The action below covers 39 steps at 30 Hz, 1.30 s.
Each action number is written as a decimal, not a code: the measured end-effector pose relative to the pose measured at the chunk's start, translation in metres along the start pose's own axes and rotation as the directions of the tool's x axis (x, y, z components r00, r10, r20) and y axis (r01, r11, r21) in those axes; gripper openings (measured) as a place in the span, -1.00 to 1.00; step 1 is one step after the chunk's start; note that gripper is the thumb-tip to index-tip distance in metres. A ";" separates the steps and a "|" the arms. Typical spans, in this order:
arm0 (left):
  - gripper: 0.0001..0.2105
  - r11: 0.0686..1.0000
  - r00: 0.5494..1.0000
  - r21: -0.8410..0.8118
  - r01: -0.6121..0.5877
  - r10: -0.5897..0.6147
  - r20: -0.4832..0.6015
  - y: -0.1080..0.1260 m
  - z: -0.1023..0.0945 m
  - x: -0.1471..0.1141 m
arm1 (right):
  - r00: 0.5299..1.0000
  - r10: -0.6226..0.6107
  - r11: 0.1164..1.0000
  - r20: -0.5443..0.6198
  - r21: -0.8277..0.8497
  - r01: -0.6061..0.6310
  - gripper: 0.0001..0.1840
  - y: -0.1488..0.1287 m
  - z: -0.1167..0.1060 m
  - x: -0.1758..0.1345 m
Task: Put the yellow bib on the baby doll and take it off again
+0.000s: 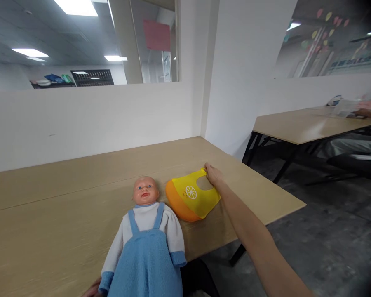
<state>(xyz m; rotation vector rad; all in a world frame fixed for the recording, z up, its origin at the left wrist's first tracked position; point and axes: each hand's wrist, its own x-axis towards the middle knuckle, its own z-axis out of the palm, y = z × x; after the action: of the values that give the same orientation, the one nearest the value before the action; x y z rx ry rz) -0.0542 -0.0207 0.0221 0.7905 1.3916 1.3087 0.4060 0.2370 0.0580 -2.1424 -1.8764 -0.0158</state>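
A baby doll (146,247) lies on its back on the wooden table (49,231), dressed in a white top and fluffy blue overalls. Beside its head and shoulder is a yellow baby bib (200,194) with an orange catch pocket and a white citrus-slice print. My right hand (214,175) grips the bib's neck strap at the upper right, fingers closed on it. Part of my left hand (93,289) shows at the bottom edge, by the doll's blue cuff. Its fingers are mostly hidden, so what it holds is unclear.
A white wall (95,123) with windows runs along the table's far side. To the right stands a second table (297,119), where another person's arm (369,114) rests beside plastic bags. A dark chair (200,278) sits under the near edge.
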 end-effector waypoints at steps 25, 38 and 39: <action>-0.55 0.983 0.978 -0.145 0.109 -0.080 0.194 0.046 0.132 0.086 | 0.936 -0.308 0.920 -0.172 0.197 0.339 -0.70 -0.162 -0.013 -0.073; -0.61 0.966 0.906 -0.212 0.149 -0.047 0.421 0.056 0.124 0.080 | 0.632 -0.557 -0.114 0.539 0.704 -0.701 -0.26 -0.240 0.049 -0.067; -0.65 0.964 0.897 -0.220 0.150 -0.039 0.440 0.065 0.131 0.093 | 0.619 -0.567 -0.131 0.544 0.682 -0.719 -0.25 -0.241 0.051 -0.067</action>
<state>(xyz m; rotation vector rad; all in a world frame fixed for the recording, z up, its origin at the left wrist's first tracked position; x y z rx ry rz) 0.0344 0.1170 0.0781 0.7727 0.8793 1.1175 0.1529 0.2089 0.0469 -0.8145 -0.8709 2.1134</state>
